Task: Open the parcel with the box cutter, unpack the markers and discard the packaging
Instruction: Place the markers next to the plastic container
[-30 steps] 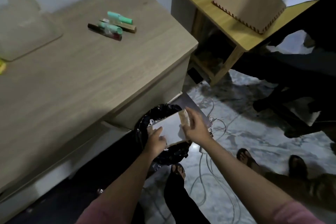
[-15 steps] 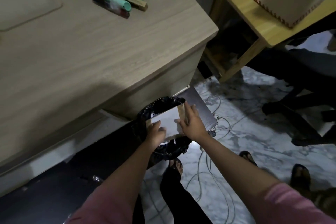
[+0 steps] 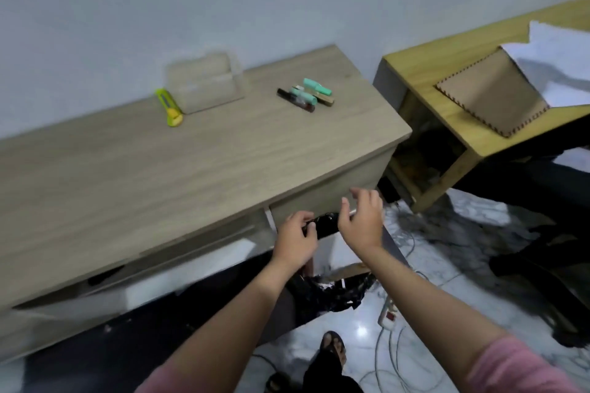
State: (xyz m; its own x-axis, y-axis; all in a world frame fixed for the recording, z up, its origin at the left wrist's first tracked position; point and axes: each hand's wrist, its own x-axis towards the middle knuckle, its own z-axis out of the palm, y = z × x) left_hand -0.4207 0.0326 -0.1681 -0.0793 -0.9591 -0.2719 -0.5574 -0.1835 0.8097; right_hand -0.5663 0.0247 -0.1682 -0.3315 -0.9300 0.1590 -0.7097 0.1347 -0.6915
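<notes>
The white and brown parcel packaging [image 3: 340, 254] stands in the black-bagged bin [image 3: 322, 292] on the floor beside the desk. Both my hands hover just above it and hold nothing. My left hand [image 3: 295, 239] has loosely curled fingers close to the bag's black rim. My right hand [image 3: 362, 220] is lifted with relaxed, spread fingers. Several markers [image 3: 306, 94], green and dark, lie in a small heap at the back right of the wooden desk [image 3: 198, 169]. The yellow-green box cutter [image 3: 169, 104] lies at the back of the desk, left of the markers.
A clear plastic box [image 3: 204, 86] stands against the wall next to the cutter. A yellow side table [image 3: 447, 60] at the right carries a brown toothed board [image 3: 491, 92] and white paper. Cables and a power strip [image 3: 388, 314] lie on the marble floor near my foot.
Both hands have let go of the packaging, which now sits in the bin, and have risen. The camera has tilted up, bringing the wall and the box cutter into view.
</notes>
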